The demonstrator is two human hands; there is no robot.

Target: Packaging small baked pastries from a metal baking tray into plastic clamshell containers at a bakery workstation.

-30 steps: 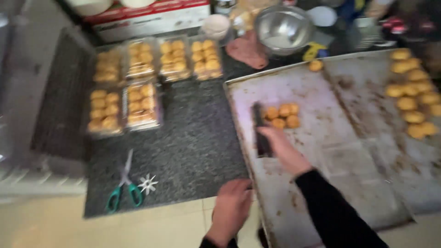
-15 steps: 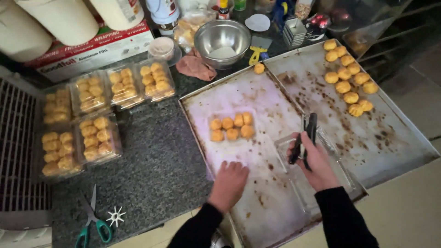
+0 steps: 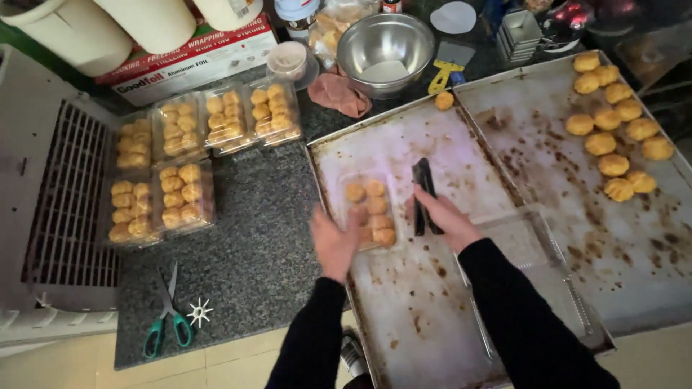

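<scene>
On near baking tray point(image 3: 432, 317): left hand point(image 3: 335, 241) now grasping filled clear pastry box point(image 3: 369, 210), moved leftward; right hand point(image 3: 443, 216) clenched round black tongs point(image 3: 424, 194).

I see a dark speckled stone surface point(image 3: 238, 238) carrying everything. Two large stained baking trays lie on it side by side: the nearer tray point(image 3: 404, 302) in front of me, the far tray point(image 3: 577, 238) to its right. Left of them sit five clear plastic boxes of golden pastries point(image 3: 173, 169), and nearer the edge green-handled scissors point(image 3: 164, 324) beside a small white star-shaped piece point(image 3: 200, 312). At the back stand a steel bowl point(image 3: 386, 43), a pink cloth point(image 3: 337, 94), a yellow-handled scraper point(image 3: 447, 65) and a foil carton point(image 3: 191, 61).
</scene>
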